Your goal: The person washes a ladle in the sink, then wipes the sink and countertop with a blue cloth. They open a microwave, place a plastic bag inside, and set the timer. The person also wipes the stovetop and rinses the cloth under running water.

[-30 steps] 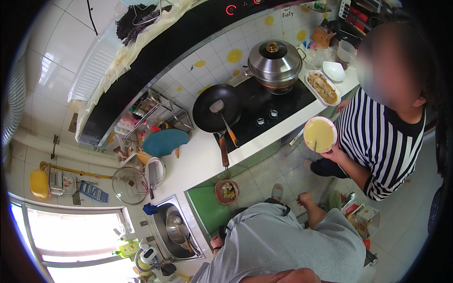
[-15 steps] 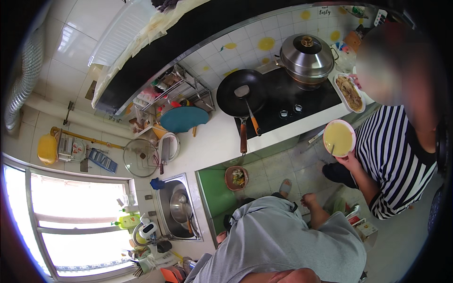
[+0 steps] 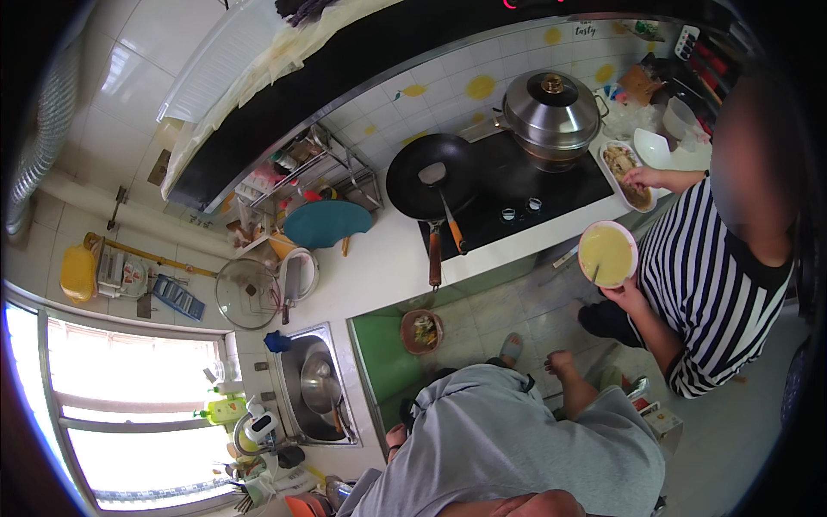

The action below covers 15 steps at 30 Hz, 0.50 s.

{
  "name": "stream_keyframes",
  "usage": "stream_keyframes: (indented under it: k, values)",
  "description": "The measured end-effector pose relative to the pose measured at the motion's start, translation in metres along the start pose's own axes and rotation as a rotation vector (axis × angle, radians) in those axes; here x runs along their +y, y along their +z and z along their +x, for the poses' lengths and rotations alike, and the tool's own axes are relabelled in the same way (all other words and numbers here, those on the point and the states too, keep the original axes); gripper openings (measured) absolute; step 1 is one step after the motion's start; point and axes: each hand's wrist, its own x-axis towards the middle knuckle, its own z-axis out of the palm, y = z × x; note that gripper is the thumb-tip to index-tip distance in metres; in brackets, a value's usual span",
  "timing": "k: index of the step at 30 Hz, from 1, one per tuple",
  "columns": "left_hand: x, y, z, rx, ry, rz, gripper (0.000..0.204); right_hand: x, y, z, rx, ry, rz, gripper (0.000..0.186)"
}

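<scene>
from here the left hand [image 3: 396,438], fingers too hidden to tell, is near the sink [image 3: 297,353] where a steel pan [image 3: 320,388] lies; the right hand [image 3: 560,365] hangs empty, fingers loosely bent; small, close movements should suit this cramped spot.

We see the wearer's left grip [image 3: 397,433] low beside the sink [image 3: 299,351], too partly hidden to read. The right grip [image 3: 560,365] hangs over the floor, fingers loose, with nothing visible in it. Facing the desk [image 3: 379,289], a co-worker [image 3: 702,289] in stripes supports a bowl [image 3: 636,256] of pale yellow liquid with one grip and touches food in a white oval dish [image 3: 639,208] with the other. We find a lidded steamer pot [image 3: 551,112] and a black wok [image 3: 407,185] on the cooktop [image 3: 493,185], a spatula [image 3: 432,175] resting in the wok.
</scene>
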Motion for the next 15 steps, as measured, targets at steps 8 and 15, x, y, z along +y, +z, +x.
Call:
stream_keyframes:
  k: [8,15]
  values:
    - [-0.002,-0.004,0.001,-0.040,-0.018,-0.020,0.025,0.014,0.005,-0.009,0.011,-0.002,0.040,0.015]
    - [0.006,-0.004,0.004,-0.034,-0.003,-0.058,0.025,0.025,0.012,-0.010,0.000,0.020,-0.027,0.017]
